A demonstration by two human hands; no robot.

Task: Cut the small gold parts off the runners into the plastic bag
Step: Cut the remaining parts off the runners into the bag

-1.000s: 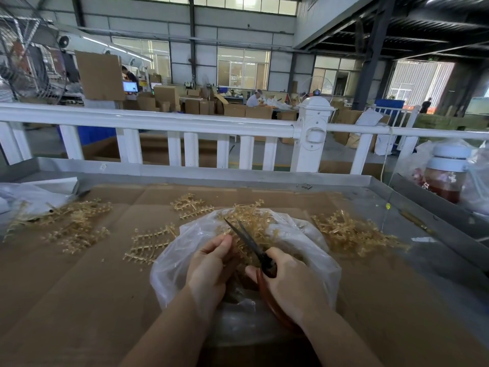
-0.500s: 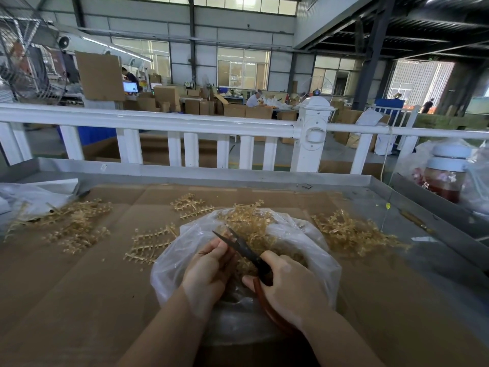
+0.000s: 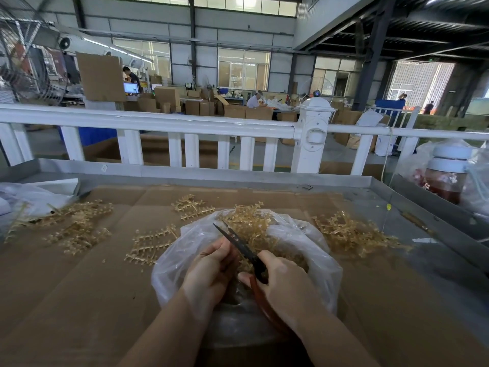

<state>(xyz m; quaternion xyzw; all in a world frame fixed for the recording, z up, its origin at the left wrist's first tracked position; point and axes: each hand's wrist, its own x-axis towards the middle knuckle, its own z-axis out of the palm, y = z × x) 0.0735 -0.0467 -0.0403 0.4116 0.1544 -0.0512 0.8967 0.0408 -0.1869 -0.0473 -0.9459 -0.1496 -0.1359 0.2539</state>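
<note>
A clear plastic bag [image 3: 312,250] lies open in the middle of the cardboard-covered table, holding a heap of gold parts and runners [image 3: 251,223]. Over its mouth my right hand [image 3: 285,284] grips dark scissors [image 3: 238,242] with red-brown handles, the blades slightly apart and pointing up-left. My left hand [image 3: 209,271] is curled just left of the blades, pinching something that its fingers hide. Loose gold runners lie on the table at the left [image 3: 76,226], centre-left [image 3: 150,245], behind the bag [image 3: 191,206] and at the right [image 3: 352,234].
A metal tray rim [image 3: 238,176] edges the table, with a white railing [image 3: 158,123] behind it. A white bag [image 3: 31,194] lies at the far left. A jar with a white lid [image 3: 447,176] stands in plastic at the right.
The scissors have dropped lower and swung leftward, closer to my left hand. Both hands stay over the bag's mouth.
</note>
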